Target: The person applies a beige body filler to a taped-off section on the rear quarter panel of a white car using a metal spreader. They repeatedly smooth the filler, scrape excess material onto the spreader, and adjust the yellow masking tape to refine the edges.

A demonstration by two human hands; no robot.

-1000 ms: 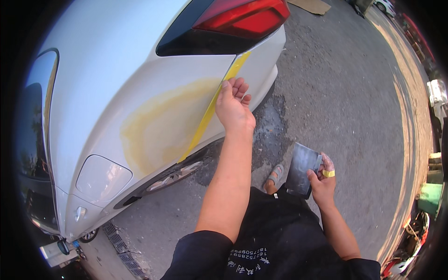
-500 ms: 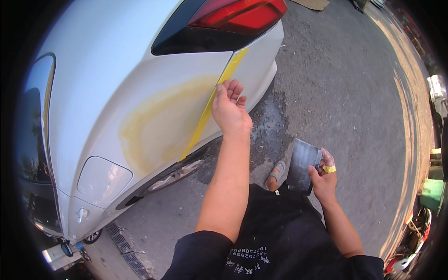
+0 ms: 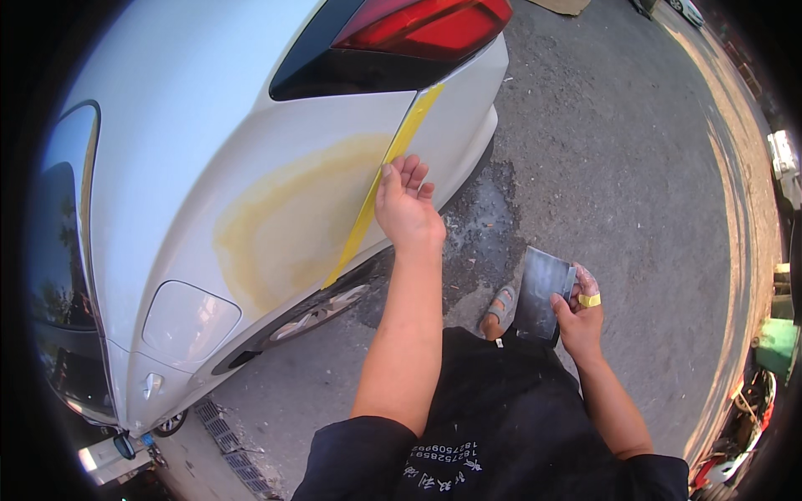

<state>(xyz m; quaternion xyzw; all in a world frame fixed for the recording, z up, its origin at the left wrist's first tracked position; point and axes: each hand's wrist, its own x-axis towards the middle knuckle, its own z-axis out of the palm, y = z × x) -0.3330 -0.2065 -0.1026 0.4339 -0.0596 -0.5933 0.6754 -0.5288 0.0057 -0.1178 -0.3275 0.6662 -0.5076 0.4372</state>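
My left hand [image 3: 408,204] is at the strip of yellow masking tape [image 3: 362,231] on the white car's rear side. Its thumb rests against the tape, and the other fingers are loosely bent and apart, holding nothing. The tape runs slantwise along the panel seam, from beneath the tail light [image 3: 422,32] to the wheel arch. Left of it, a dull sanded patch [image 3: 301,213] with a yellowish border marks the panel. Low on the right, my right hand [image 3: 580,313] grips a dark rectangular plate [image 3: 539,288] with whitish smears; a yellow band circles one finger.
The closed fuel flap [image 3: 190,321] is on the car's side, above the rear wheel [image 3: 317,317]. Under the bumper, the grey ground has a dark wet stain [image 3: 484,221]. A drain grate [image 3: 230,447] lies at lower left. A green bin [image 3: 775,346] stands at far right.
My left hand has slid slightly down and left along the tape. My right hand still holds the plate in nearly the same place.
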